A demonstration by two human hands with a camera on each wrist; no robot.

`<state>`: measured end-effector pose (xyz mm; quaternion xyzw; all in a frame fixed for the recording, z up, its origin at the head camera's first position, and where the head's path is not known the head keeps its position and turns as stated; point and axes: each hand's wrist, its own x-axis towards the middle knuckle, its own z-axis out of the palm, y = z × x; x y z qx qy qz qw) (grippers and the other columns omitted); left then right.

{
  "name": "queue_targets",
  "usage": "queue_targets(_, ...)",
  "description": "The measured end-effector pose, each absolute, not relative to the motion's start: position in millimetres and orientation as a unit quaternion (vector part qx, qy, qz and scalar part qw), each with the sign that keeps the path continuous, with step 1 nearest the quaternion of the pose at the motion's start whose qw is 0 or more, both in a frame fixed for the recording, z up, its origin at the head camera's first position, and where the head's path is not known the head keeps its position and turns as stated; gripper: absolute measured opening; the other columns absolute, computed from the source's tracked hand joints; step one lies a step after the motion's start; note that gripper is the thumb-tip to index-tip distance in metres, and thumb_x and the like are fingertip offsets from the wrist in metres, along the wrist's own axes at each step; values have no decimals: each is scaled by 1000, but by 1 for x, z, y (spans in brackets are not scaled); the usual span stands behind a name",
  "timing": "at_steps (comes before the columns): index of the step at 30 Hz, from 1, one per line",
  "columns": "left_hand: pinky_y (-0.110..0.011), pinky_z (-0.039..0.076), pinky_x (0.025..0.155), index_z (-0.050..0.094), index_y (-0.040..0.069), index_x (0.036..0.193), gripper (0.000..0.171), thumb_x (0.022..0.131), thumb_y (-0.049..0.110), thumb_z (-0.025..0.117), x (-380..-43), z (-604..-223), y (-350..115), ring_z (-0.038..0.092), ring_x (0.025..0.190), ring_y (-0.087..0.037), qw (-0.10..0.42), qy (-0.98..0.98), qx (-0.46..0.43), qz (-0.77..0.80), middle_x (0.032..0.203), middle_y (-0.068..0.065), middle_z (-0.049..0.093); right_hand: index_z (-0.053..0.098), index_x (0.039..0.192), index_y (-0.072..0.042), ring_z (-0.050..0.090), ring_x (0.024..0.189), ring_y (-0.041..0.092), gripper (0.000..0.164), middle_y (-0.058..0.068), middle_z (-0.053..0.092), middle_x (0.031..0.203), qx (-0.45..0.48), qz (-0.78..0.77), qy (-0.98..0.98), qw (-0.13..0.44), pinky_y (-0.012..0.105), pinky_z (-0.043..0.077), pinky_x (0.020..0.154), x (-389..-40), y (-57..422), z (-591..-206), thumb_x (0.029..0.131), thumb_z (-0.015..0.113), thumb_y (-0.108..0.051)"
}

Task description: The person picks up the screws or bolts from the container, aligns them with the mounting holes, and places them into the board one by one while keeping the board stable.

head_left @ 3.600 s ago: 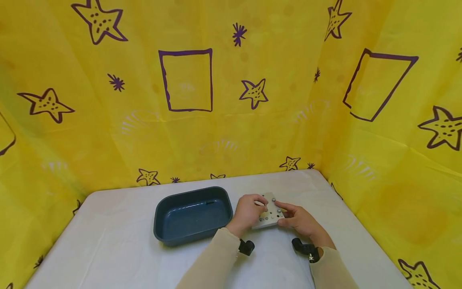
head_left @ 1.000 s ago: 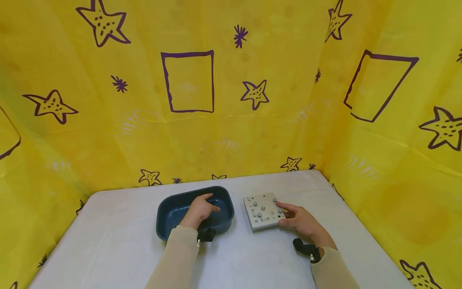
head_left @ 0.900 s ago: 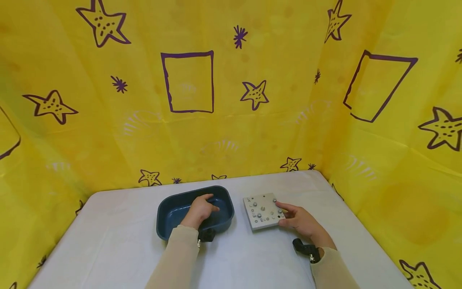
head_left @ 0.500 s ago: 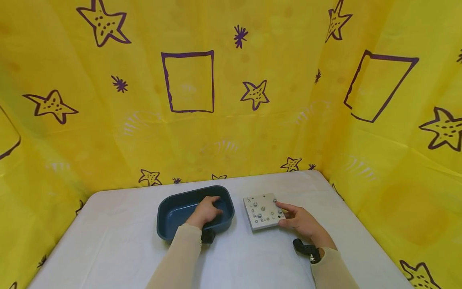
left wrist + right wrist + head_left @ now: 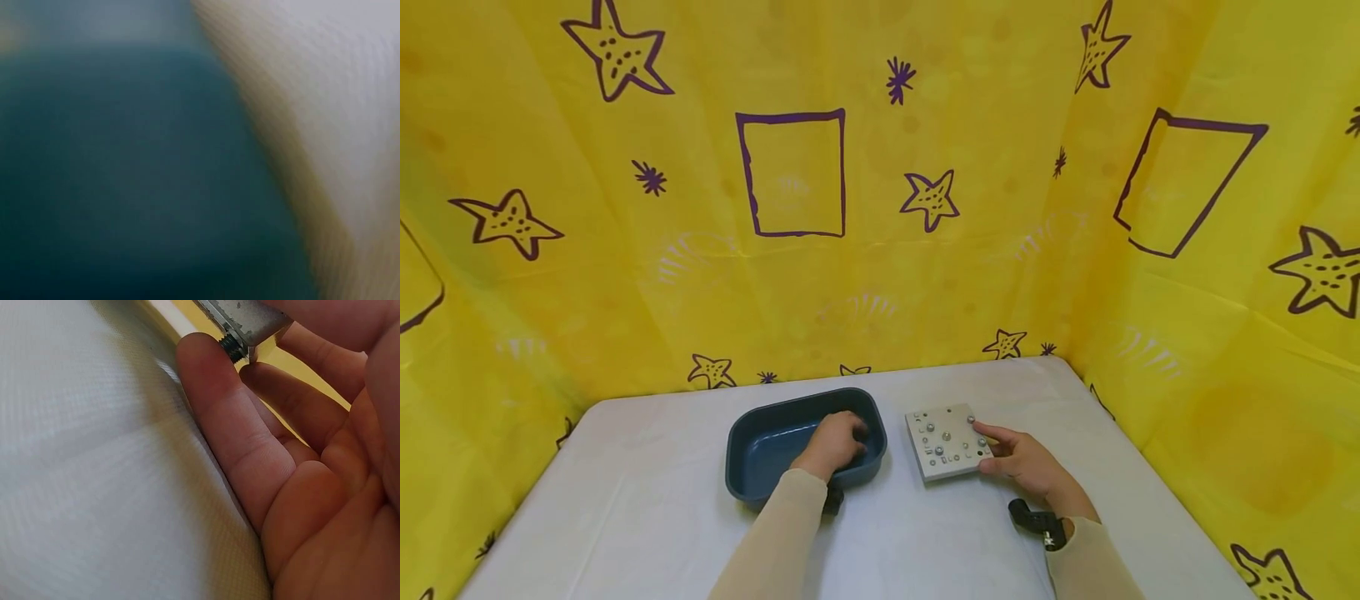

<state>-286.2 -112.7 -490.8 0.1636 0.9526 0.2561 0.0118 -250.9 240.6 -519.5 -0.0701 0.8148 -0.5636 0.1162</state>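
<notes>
In the head view my left hand [image 5: 832,443] reaches into the right half of a dark blue plastic bin [image 5: 747,479]. Its fingers bend downward and blur, and whatever lies under them is hidden. Only the blurred blue bin wall [image 5: 131,156] and sleeve show in the left wrist view. To the right of the bin sits a square light-grey metal plate [image 5: 957,447] studded with several screws and holes. My right hand [image 5: 1028,462] grips the plate's right edge. From below, the right wrist view shows a dark threaded screw end [image 5: 231,347] sticking out beside a fingertip.
A white cloth [image 5: 910,550] covers the table. Yellow curtains [image 5: 872,275] with purple stars stand behind and at both sides. Black wrist cameras, such as the right one [image 5: 1036,518], are strapped to both wrists.
My left hand has left the plate and gone into the bin, shifting slightly rightward there while its spread fingers bend. My right hand stays at the plate's edge.
</notes>
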Motion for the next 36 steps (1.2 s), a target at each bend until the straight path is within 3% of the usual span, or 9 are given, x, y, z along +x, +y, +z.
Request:
queue_targets(3,-46,49,92,75,7,95,12,83,6,79,-287,-490,-112,60,98,-27,17,953,167,253,100,-6,66,54,146,-22,63,105,24,73,8,65,124,-75,-565,813,115,33,47,89,-251,242,-521,79,84,-27)
queue_targets(7,-44,50,89,74,7,104,18,86,7,76,-288,-490,-113,60,95,-23,24,943,153,295,101,-4,67,56,144,-22,62,102,24,72,6,67,119,-76,-562,816,111,33,48,86,-252,242,-522,79,85,-29)
queue_targets(12,-47,49,91,71,4,119,32,87,3,73,-285,-481,-118,61,103,-27,14,899,79,431,111,-9,69,56,144,-22,62,102,24,74,6,66,120,-71,-569,811,113,34,48,86,-252,241,-523,77,86,-28)
queue_targets(18,-47,48,94,72,7,119,33,87,0,73,-279,-463,-120,61,103,-27,21,814,-13,580,114,-9,67,56,144,-22,62,103,24,74,8,64,124,-64,-574,809,113,33,49,85,-253,241,-522,77,86,-25)
queue_targets(24,-36,57,79,70,4,117,31,87,-4,72,-281,-443,-102,66,90,-27,53,731,-4,681,108,-16,65,57,144,-23,62,102,24,74,7,64,124,-58,-568,814,112,34,49,86,-253,242,-522,77,86,-25)
queue_targets(30,-31,56,74,73,7,112,22,91,2,71,-289,-439,-75,65,94,-30,57,742,17,668,109,-15,68,56,144,-21,62,101,24,72,7,66,121,-67,-566,814,109,35,49,84,-253,242,-521,78,85,-24)
queue_targets(34,-28,54,63,75,5,107,18,91,0,69,-294,-449,-60,65,96,-37,46,752,33,657,107,-17,69,54,145,-19,61,101,24,71,8,66,120,-75,-567,813,109,34,49,83,-252,242,-520,81,84,-21)
queue_targets(36,-28,52,58,76,7,104,16,91,1,69,-296,-452,-54,64,89,-39,36,771,39,634,101,-12,71,54,145,-19,61,101,24,71,8,66,120,-77,-568,812,109,34,48,84,-251,243,-519,81,83,-22)
